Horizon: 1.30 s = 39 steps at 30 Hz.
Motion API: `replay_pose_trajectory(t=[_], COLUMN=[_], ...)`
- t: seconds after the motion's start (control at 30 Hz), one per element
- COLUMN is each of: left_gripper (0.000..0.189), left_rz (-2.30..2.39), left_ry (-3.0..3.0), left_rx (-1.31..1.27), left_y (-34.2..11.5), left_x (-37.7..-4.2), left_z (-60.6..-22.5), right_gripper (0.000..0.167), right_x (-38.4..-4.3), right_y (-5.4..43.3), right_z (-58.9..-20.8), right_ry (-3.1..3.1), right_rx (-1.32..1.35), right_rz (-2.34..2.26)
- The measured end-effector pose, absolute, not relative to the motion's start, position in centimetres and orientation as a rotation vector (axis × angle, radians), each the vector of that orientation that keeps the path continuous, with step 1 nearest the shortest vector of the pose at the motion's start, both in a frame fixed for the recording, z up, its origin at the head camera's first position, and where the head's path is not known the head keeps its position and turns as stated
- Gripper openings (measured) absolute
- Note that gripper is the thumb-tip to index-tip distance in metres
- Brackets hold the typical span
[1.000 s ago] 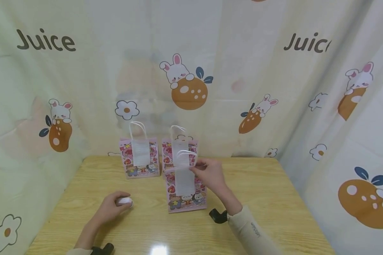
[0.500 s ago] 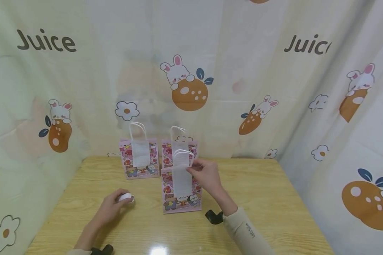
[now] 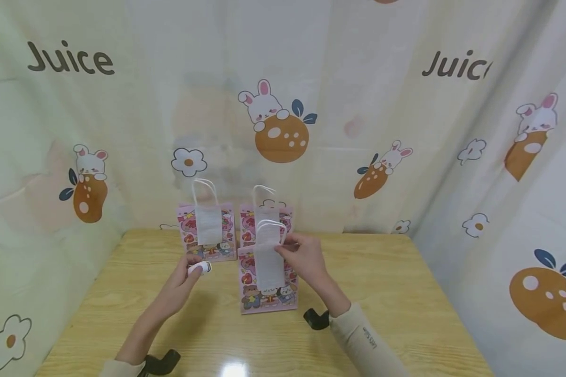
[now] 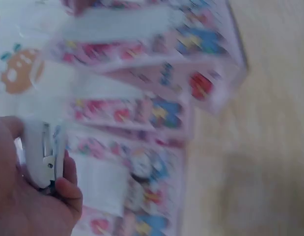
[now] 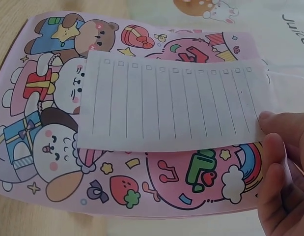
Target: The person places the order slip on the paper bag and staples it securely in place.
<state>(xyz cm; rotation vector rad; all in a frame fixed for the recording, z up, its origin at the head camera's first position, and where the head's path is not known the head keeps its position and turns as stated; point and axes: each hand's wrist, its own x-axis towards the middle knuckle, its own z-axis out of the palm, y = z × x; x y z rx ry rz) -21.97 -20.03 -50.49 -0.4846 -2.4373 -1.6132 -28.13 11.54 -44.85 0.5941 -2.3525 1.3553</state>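
My left hand (image 3: 181, 283) grips a small white stapler (image 3: 199, 268), raised to the left of the front pink paper gift bag (image 3: 269, 302). In the left wrist view the stapler (image 4: 40, 155) lies in the palm with the fingers curled round it. Cartoon animals and sweets are printed on the bag, which stands upright with white handles on top. Against its face hangs a white lined paper slip (image 5: 171, 103) with small checkboxes. My right hand (image 3: 307, 257) pinches the slip's upper end at the bag's top edge, thumb in front.
Two similar bags stand behind: one at the back left (image 3: 187, 230), one directly behind the front bag (image 3: 247, 222). Each bears a white slip. A printed curtain (image 3: 339, 89) rises behind the wooden table (image 3: 372, 293). Black wrist mounts (image 3: 317, 319) sit on both arms.
My left hand has lifted the stapler up and to the right, nearer the front bag. The front bag and my right hand have shifted slightly left.
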Motion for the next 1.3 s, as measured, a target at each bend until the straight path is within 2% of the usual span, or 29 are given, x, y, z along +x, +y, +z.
replay_pose_trajectory(t=[0.13, 0.27, 0.57, 0.93, 1.3], left_gripper=[0.042, 0.055, 0.049, 0.053, 0.053], left_rz=[-1.604, -1.617, -1.628, -1.489, -1.004], left_ry=[-2.390, -2.342, -2.243, -2.205, -2.315], left_rx=[-0.486, -0.416, -0.410, -0.682, -0.699], left_y=[-18.2, -16.7, -13.3, -9.7, -7.9], left_x=[-20.9, -21.1, -21.3, -22.9, -24.3], left_z=[-47.1, -46.2, -45.0, -43.5, -42.9], right_gripper=[0.012, 0.012, 0.011, 0.012, 0.011], right_x=[-28.1, -28.1, -28.1, -28.2, -28.1], right_y=[11.4, 11.4, 11.3, 11.1, 11.0], right_z=[-45.0, -45.0, -45.2, -45.4, -45.8], right_ry=[-2.345, -2.348, -2.330, -2.280, -2.280], right_rx=[0.597, 0.585, 0.596, 0.661, 0.661], right_rz=[1.346, 1.340, 1.333, 1.350, 1.309])
